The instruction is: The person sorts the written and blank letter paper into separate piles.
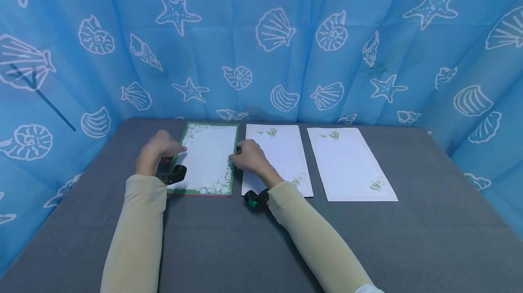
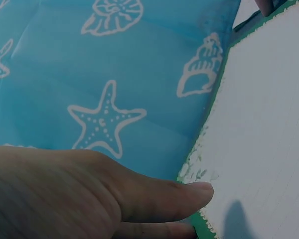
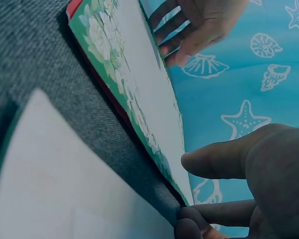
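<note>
White paper with a green floral border (image 1: pixel 208 159) lies on the left of the table, a thin red edge showing beneath it at the front. My left hand (image 1: pixel 162 144) holds its left edge, and in the left wrist view the thumb (image 2: pixel 194 193) lies over the border with a finger lower down. At the opposite edge, my right hand (image 1: pixel 250 156) pinches the paper; its thumb (image 3: pixel 209 160) is on the top side and the fingertips (image 3: pixel 189 224) are at the rim. How many sheets are between the fingers, I cannot tell.
Beside it, partly under my right forearm, lies a white sheet with small green sprigs (image 1: pixel 278 156). A similar sprigged sheet (image 1: pixel 347 166) is farther right. All rest on a grey cloth-covered table (image 1: pixel 429 238). A blue seashell-print curtain (image 1: pixel 302 70) hangs along the back edge.
</note>
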A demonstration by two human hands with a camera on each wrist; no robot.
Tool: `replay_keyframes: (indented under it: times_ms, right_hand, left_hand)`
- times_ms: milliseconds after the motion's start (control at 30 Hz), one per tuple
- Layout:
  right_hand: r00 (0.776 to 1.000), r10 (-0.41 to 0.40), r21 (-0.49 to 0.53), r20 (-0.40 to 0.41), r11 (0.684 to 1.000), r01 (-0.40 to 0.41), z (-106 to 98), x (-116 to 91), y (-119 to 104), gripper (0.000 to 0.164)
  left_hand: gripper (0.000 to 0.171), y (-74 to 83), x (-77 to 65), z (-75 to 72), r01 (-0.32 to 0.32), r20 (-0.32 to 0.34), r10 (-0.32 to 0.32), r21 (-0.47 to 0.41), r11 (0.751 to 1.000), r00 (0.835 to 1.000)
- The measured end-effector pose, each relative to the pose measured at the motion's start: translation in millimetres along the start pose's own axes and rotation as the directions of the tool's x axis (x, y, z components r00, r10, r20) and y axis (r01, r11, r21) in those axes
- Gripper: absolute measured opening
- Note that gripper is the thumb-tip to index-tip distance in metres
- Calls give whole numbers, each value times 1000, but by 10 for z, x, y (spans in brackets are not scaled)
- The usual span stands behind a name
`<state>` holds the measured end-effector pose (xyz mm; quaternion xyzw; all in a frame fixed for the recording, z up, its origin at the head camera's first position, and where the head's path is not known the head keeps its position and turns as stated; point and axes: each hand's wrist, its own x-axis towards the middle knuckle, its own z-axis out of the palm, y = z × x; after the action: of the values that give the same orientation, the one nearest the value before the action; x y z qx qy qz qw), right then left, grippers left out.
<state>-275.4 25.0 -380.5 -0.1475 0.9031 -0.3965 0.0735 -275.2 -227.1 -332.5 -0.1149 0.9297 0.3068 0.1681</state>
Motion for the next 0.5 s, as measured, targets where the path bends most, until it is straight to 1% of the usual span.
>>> replay_keyframes:
  times_ms: [100,267,433,500]
  right_hand:
    - [1000,-18,-10,-5,1000,18,5,1,0,40]
    - [1000,-30,-20,-8,999,30,4,1,-2,39]
    - [1000,-25,16,1,1000,25,-17,-10,5,39]
    - [1000,-12,34,-9,999,12,-36,-15,14,39]
  left_hand:
    - [44,11,-12,16,5,2,-5,-10,1000,1000]
    - [48,11,-10,30,-1,6,1,-32,1000,1000]
    - [49,14,-8,41,7,-7,-7,-8,1000,1000]
    - [54,27,-23,38,11,-16,-11,12,1000,1000]
